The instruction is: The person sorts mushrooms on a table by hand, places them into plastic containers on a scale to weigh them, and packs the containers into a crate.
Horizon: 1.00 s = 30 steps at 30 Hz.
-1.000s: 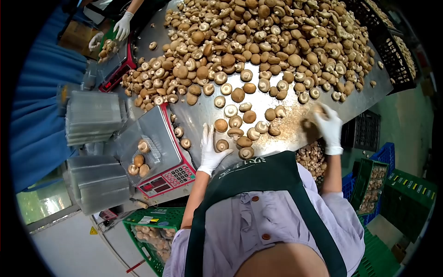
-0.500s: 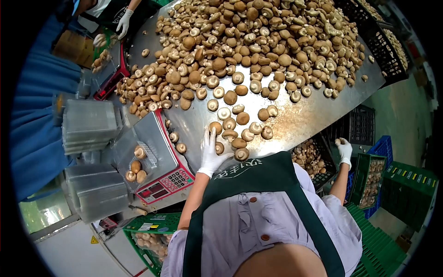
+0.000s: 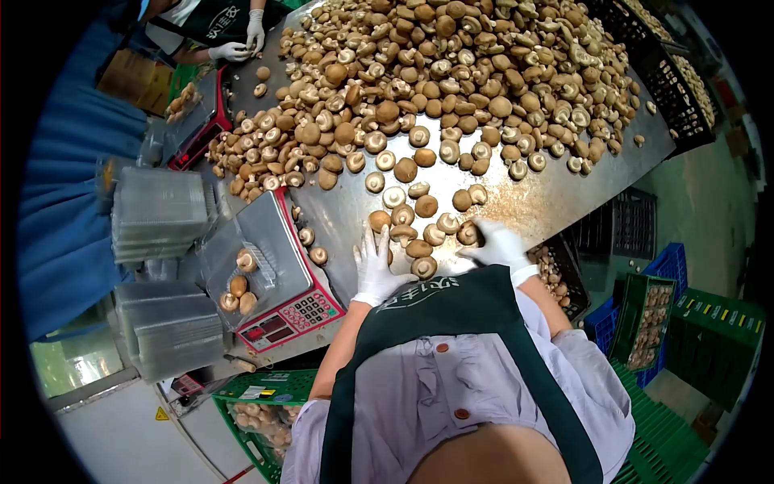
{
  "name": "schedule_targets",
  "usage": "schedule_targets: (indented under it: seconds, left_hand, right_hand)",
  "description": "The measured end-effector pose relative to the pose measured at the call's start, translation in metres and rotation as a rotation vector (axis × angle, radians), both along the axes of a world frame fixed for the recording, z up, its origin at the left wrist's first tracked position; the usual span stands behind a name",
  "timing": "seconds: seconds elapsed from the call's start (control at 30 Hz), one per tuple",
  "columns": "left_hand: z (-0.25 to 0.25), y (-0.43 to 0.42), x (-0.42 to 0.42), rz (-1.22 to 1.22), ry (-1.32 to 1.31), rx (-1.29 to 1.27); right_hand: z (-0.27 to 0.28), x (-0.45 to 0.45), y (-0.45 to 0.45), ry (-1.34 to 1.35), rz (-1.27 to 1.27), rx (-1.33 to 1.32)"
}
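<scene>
My left hand (image 3: 375,270), in a white glove, lies open on the metal table with its fingers stretched toward a brown-capped mushroom (image 3: 380,221). Another mushroom is partly covered by those fingers. To the right, my gloved right hand (image 3: 501,244) reaches in with fingers and thumb apart, its fingertips beside a mushroom (image 3: 467,233) at the edge of a loose group. Whether they touch it I cannot tell. Between both hands sit several mushrooms, some cap up, some stem up, among them one near the apron (image 3: 423,267).
A large mushroom heap (image 3: 451,73) covers the table's far side. At left, a red-edged scale (image 3: 278,323) bears a clear tray with several mushrooms, beside stacked clear trays (image 3: 159,214). A black crate (image 3: 556,278) of mushrooms stands at right. A co-worker's gloved hands (image 3: 242,44) are at upper left.
My right hand has come from beyond the black crate to the mushrooms on the table. My left hand stays about where it was. The co-worker's hands have come close together.
</scene>
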<state>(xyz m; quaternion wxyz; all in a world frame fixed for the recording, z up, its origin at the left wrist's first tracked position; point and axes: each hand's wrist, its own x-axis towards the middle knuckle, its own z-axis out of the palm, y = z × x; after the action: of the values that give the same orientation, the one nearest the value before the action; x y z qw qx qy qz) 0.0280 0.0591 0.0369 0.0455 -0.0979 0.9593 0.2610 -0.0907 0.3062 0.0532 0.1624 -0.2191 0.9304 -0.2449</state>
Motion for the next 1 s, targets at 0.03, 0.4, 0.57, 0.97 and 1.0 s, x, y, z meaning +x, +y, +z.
schedule_targets:
  seconds: [0.03, 0.4, 0.57, 0.97, 1.0]
  left_hand:
    - [-0.002, -0.001, 0.000, 0.007, 0.006, 0.001]
    - [-0.017, -0.003, 0.007, -0.012, 0.033, 0.016]
    - [-0.018, -0.003, 0.007, -0.019, 0.030, 0.001]
    - [-0.016, -0.002, 0.007, -0.006, 0.038, 0.005]
    - [-0.016, -0.002, 0.007, 0.000, 0.042, 0.002]
  right_hand:
    - [-0.018, 0.005, -0.010, 0.086, -0.056, 0.016]
    - [0.015, -0.026, 0.157, 0.220, -0.656, -0.112]
    - [-0.031, -0.038, 0.268, 0.184, -0.932, 0.088]
    - [0.009, -0.030, 0.036, 0.168, -0.063, -0.260]
    - [0.009, -0.027, 0.013, 0.249, 0.146, -0.304]
